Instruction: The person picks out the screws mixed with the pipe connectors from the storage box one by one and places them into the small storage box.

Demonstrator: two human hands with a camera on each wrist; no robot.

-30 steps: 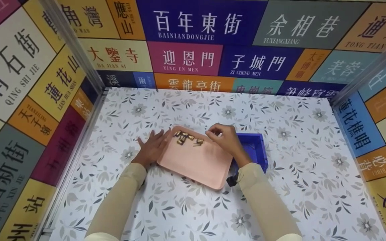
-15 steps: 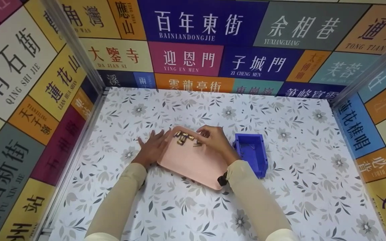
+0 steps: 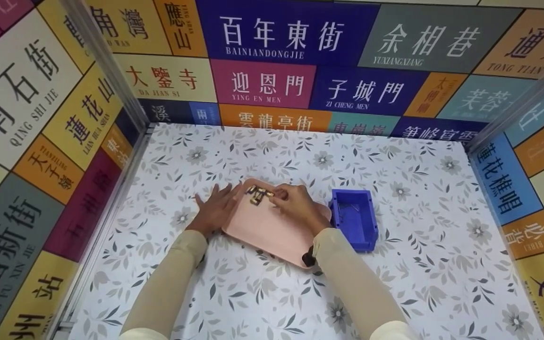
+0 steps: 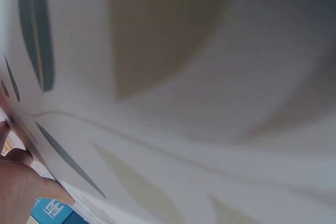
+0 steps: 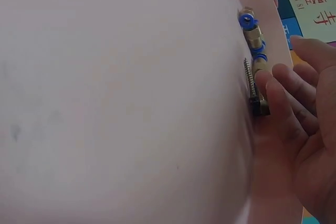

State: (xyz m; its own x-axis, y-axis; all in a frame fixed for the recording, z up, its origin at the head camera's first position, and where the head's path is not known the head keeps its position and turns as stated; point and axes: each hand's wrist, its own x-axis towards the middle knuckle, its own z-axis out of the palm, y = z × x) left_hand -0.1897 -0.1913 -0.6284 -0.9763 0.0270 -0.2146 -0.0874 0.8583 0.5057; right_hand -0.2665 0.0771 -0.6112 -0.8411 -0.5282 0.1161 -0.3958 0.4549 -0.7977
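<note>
Spread fingers of my left hand (image 3: 214,210) rest at the left edge of a pink tray (image 3: 262,231). My right hand (image 3: 295,203) is over the tray's upper part, fingers bent and tips low beside small metal parts. Several brass push-in tube fittings (image 3: 255,197) lie near the tray's far left corner; the right wrist view shows blue rings on the fittings (image 5: 254,38). In that view a threaded screw (image 5: 250,77) and a small black piece (image 5: 257,107) are right by the fingertips. Whether the fingers pinch anything is hidden.
A blue bin (image 3: 373,215) stands just right of the tray with some thin pieces inside. White leaf-patterned cloth (image 3: 432,264) covers the table. Printed panels (image 3: 262,85) wall it in at the back and both sides.
My right hand has moved left from beside the blue bin and down to the small parts, uncovering the bin. The left hand stays at the tray's edge.
</note>
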